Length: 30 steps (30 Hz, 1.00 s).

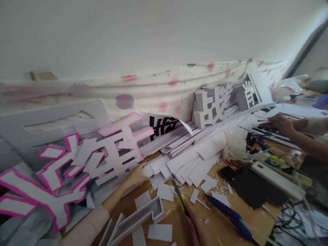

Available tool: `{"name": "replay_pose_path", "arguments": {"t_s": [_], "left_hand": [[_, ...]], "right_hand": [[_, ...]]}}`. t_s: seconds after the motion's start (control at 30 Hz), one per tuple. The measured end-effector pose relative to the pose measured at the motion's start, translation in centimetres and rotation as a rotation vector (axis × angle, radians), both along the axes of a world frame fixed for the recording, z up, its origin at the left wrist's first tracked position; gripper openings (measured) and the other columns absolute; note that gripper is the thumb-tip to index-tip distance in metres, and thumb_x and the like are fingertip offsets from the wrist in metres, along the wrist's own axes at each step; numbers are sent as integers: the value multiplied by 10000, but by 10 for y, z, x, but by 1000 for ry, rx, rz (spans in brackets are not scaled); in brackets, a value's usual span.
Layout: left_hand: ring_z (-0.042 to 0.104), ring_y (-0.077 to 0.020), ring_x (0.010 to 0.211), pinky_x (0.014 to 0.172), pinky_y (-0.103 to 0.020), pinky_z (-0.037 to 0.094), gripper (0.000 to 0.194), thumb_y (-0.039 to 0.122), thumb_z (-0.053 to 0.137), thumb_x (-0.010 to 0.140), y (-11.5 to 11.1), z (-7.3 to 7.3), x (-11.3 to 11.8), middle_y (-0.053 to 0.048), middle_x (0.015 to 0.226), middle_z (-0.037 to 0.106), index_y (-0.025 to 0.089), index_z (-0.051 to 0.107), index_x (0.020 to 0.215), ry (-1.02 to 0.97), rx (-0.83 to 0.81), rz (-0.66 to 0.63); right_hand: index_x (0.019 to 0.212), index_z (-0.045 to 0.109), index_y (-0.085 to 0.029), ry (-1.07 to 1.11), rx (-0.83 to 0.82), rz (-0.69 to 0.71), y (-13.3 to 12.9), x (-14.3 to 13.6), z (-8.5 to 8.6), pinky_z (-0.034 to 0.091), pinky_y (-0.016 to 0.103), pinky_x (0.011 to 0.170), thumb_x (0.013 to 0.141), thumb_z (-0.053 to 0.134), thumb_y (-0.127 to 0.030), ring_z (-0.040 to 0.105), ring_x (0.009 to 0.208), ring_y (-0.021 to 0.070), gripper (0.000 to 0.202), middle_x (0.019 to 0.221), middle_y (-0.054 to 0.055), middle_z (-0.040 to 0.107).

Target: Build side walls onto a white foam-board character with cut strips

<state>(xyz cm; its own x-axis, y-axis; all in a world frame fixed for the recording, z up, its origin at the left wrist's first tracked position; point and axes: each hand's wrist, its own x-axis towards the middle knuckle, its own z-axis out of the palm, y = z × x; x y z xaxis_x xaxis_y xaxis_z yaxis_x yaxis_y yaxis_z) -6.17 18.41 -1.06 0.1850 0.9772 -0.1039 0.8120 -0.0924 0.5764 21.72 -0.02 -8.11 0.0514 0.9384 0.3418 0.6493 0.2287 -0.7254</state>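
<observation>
My right hand (194, 220) is closed on a utility knife (182, 201) with a yellow and black handle, its blade pointing away over the table. My left hand (137, 176) is at the near end of a pile of white board strips (188, 162), its fingers closed on the end of a strip. In front of me lies a hollow white letter part (143, 217) with raised walls. White offcuts (165, 192) are scattered between my hands. A blue glue gun (227, 213) lies right of the knife.
Pink-edged white characters (57, 196) fill the left side. Finished white block characters (211, 109) stand by the curtained wall. Dark phones (252, 188), a long white case (276, 179) and a tub of glue sticks (235, 147) lie right. Another person's hands (282, 125) work at the far right.
</observation>
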Motion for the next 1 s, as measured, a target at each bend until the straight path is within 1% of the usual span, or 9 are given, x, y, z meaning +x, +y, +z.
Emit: {"name": "replay_pose_path", "arguments": {"t_s": [0.1, 0.23, 0.4, 0.53, 0.6, 0.67, 0.77, 0.9, 1.0], "left_hand": [[622, -231, 1002, 881, -385, 490, 452, 261, 790, 696, 3, 5, 0, -77, 1113, 661, 150, 602, 1092, -63, -12, 3], [611, -240, 970, 830, -328, 470, 493, 244, 805, 584, 7, 12, 2, -49, 1058, 668, 182, 576, 1016, -115, -26, -14], [598, -234, 939, 785, -293, 449, 478, 277, 792, 575, 7, 23, 5, -18, 1013, 654, 200, 548, 979, -132, -38, -61], [598, -234, 945, 789, -293, 452, 456, 280, 805, 589, 6, 25, 7, -6, 997, 647, 207, 560, 966, -119, -36, -89], [603, -235, 963, 827, -323, 470, 443, 287, 820, 620, 6, 23, 6, -17, 1011, 646, 191, 580, 981, -104, -37, -96], [613, -229, 981, 869, -377, 494, 382, 322, 791, 730, 8, 21, 5, -42, 1054, 647, 168, 602, 1024, -84, -50, -99], [628, -221, 1013, 901, -437, 526, 302, 367, 665, 900, 12, 21, 3, -70, 1125, 646, 150, 620, 1105, -51, -95, -92], [641, -226, 1031, 902, -437, 550, 303, 382, 637, 929, 16, 26, 5, -73, 1162, 652, 156, 635, 1131, 0, -167, -52], [640, -228, 1042, 904, -434, 555, 308, 390, 619, 941, 18, 26, 15, -76, 1190, 645, 165, 634, 1150, 30, -168, 51]], "right_hand": [[1521, 398, -335, -61, 153, -9, 4, 5, -10, 593, 315, 871, 1002, 380, -231, 714, 1061, 217, 530, 1183, 45, 736], [1487, 453, -317, -212, 302, 110, 16, 20, -22, 593, 276, 808, 983, 456, -221, 742, 887, 192, 513, 1037, 34, 768], [1312, 635, -253, -330, 338, 96, 21, 29, -29, 600, 321, 800, 1005, 465, -280, 735, 898, 223, 352, 1022, 69, 767], [1230, 682, -226, -388, 391, 96, 23, 30, -37, 604, 311, 778, 988, 517, -310, 736, 888, 223, 305, 1014, 76, 768], [1182, 705, -219, -410, 420, 59, 25, 31, -41, 603, 319, 774, 988, 517, -320, 738, 890, 230, 288, 1019, 84, 769], [1142, 722, -220, -453, 443, 60, 29, 33, -44, 601, 319, 760, 993, 505, -341, 741, 883, 232, 289, 1025, 84, 772], [1061, 741, -208, -519, 506, 80, 34, 34, -45, 592, 316, 724, 1015, 452, -377, 744, 835, 226, 338, 983, 80, 779], [1018, 751, -210, -521, 508, 80, 40, 37, -49, 566, 340, 716, 1032, 387, -451, 739, 847, 248, 437, 980, 96, 778], [1017, 761, -242, -507, 447, 116, 44, 41, -52, 552, 352, 719, 1015, 386, -514, 734, 824, 249, 463, 974, 88, 779]]}}
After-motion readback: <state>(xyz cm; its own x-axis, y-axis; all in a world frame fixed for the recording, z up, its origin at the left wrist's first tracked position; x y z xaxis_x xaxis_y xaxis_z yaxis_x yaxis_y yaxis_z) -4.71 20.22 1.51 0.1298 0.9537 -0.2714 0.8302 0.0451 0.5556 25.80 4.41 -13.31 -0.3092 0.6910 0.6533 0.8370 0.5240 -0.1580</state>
